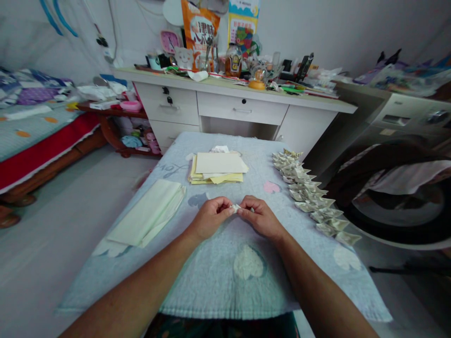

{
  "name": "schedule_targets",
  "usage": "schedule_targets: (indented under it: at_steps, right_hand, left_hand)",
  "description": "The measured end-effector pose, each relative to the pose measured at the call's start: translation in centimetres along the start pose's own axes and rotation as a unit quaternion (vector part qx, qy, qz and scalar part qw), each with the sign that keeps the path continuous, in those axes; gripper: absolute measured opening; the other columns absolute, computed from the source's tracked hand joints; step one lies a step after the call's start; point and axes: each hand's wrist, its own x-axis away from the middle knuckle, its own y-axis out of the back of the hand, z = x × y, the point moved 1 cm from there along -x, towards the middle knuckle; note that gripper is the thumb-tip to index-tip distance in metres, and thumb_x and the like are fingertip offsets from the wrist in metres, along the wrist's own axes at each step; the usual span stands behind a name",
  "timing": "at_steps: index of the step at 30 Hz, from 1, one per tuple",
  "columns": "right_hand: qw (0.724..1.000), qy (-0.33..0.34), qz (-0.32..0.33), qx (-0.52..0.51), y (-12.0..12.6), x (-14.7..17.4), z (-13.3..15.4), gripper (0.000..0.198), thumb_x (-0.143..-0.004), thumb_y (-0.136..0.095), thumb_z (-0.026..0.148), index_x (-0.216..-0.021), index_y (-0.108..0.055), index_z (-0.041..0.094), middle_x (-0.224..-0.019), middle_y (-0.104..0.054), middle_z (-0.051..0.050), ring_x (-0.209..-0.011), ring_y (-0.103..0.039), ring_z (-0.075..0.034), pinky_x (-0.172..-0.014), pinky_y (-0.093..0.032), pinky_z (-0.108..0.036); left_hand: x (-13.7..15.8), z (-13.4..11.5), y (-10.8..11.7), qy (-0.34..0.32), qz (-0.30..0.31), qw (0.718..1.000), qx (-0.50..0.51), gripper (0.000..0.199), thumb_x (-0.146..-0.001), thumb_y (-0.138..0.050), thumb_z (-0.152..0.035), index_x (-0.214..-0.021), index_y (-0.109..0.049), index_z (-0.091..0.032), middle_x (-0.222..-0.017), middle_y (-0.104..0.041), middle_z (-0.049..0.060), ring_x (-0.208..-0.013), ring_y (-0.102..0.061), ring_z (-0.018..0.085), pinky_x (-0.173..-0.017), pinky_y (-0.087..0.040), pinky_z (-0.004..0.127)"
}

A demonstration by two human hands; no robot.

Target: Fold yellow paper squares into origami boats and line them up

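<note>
1. Over the middle of the cloth-covered desk, well in from its left and right edges, the left hand and the right hand meet at a small folded paper.
2. The left hand's grip is narrow, thumb and fingers pinching the left end of that paper.
3. The right hand's grip is just as narrow, closed on the other end; the folds between them are too small to make out.
4. Along the right edge, a row of pointed paper shapes runs from near the far right corner towards the near right corner, packed close together, with a yellow-patterned piece at the far end.
5. Beside the left edge, folded pale sheets lie flat and slanted.
6. Towards the far edge sits a paper stack, cream on top with yellow below, and a crumpled white piece shows just behind it.
7. Beyond the far edge stands a white drawer unit; past the right edge, a washing machine.
</note>
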Motion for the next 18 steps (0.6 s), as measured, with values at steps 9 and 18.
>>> schedule_targets:
  at_steps: [9,18]
  right_hand:
    - [1.0,-0.005,-0.009,0.028,-0.32,-0.09,0.31,0.037,-0.088,-0.056,0.048,-0.067,-0.06,0.019,-0.067,-0.052,0.0,-0.073,-0.049,-0.015,-0.073,-0.037,-0.029]
    - [0.992,-0.095,0.038,-0.077,-0.78,-0.12,-0.05,0.033,-0.089,-0.05,0.045,-0.073,-0.059,0.017,-0.063,-0.045,0.003,-0.061,-0.04,-0.011,-0.059,-0.033,-0.024]
  left_hand:
    - [0.05,0.13,0.15,-0.01,0.013,0.999,-0.045,0.027,-0.081,-0.06,-0.041,-0.084,-0.061,-0.014,-0.067,-0.05,-0.003,-0.063,-0.044,0.011,-0.059,-0.034,0.023]
    - [-0.05,-0.11,0.26,0.031,-0.007,0.998,0.053,0.023,-0.076,-0.059,-0.035,-0.066,-0.055,-0.015,-0.059,-0.044,-0.004,-0.057,-0.038,0.009,-0.057,-0.031,0.023]
